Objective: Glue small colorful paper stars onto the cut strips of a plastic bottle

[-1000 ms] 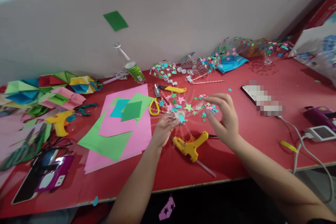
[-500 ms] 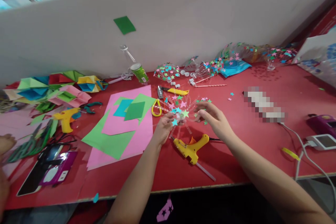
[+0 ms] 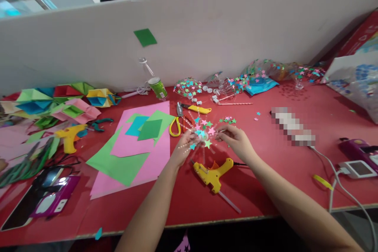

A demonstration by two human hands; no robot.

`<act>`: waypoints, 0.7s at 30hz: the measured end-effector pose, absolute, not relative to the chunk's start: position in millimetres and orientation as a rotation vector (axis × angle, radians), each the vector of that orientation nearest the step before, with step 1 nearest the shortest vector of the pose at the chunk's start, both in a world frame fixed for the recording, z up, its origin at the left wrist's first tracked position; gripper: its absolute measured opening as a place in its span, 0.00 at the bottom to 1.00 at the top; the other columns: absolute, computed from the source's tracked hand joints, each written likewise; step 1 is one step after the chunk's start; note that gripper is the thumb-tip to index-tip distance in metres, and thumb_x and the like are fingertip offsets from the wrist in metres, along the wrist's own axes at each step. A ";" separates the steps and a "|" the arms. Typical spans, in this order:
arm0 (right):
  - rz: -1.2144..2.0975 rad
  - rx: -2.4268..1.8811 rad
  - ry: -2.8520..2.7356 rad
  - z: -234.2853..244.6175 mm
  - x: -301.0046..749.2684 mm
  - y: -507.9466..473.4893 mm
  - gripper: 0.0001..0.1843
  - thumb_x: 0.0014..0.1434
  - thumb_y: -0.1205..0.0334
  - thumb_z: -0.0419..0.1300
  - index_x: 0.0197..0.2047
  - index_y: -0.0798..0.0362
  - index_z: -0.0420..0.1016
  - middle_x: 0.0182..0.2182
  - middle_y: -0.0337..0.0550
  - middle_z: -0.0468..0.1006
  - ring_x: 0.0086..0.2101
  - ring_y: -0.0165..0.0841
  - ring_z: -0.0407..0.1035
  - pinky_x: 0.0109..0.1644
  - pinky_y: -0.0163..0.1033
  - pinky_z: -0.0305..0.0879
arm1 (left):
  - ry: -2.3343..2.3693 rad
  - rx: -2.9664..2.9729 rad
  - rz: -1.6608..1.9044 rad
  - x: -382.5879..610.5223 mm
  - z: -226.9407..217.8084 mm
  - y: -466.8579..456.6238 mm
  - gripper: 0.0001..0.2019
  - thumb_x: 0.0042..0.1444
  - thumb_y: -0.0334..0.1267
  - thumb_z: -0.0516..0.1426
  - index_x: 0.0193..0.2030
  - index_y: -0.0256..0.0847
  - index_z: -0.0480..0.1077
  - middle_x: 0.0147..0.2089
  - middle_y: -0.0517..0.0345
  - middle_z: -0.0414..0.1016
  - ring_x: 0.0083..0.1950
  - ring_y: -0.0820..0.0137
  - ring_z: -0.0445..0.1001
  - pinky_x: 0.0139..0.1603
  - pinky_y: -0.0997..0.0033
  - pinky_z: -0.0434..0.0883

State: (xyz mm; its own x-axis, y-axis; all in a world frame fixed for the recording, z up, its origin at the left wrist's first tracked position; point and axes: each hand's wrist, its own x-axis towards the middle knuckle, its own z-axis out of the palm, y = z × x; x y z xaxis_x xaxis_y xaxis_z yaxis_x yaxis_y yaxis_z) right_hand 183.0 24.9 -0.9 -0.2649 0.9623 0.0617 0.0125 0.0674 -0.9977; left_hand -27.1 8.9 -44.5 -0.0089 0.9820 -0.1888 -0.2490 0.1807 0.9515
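My left hand (image 3: 186, 144) is closed around a clear plastic bottle piece (image 3: 203, 137) cut into thin spreading strips, with small pink, green and blue stars on them. The thumb and forefinger of my right hand (image 3: 232, 138) are pinched together at its right side, close to a pink star (image 3: 211, 130); what lies between them is too small to make out. Loose stars (image 3: 227, 120) lie on the table just beyond my right hand. Below the bottle piece lies a yellow glue gun (image 3: 211, 173) with a clear glue stick in its back.
Yellow-handled pliers (image 3: 175, 126) and a yellow cutter (image 3: 199, 109) lie behind my hands. Coloured paper sheets (image 3: 130, 169) spread to the left, by green scissors (image 3: 35, 165). Star-covered plastic pieces (image 3: 188, 87) line the partition. A white cable (image 3: 325, 157) runs at the right.
My right hand has moved left from beside the loose stars to the bottle piece, and its fingers have closed. My left hand still holds the piece. The camera view has shifted slightly.
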 end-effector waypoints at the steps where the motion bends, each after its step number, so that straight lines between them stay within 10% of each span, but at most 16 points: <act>1: 1.331 -1.055 -1.459 -3.3 182.1 24.9 0.06 0.53 0.58 0.59 0.35 0.50 0.73 0.27 0.38 0.79 0.32 0.34 0.77 0.41 0.42 0.74 | 1.144 0.872 1.209 -27.5 -43.7 9.3 0.29 0.36 0.39 0.72 0.47 0.43 0.70 0.37 0.60 0.75 0.38 0.69 0.78 0.41 0.69 0.77; 21: 1.113 -1.212 -1.707 -30.2 177.3 32.7 0.07 0.54 0.58 0.57 0.35 0.51 0.72 0.29 0.40 0.78 0.31 0.34 0.74 0.38 0.40 0.69 | 1.257 0.771 1.312 -44.1 -22.1 12.4 0.19 0.47 0.37 0.58 0.48 0.38 0.66 0.39 0.53 0.78 0.35 0.66 0.81 0.38 0.63 0.78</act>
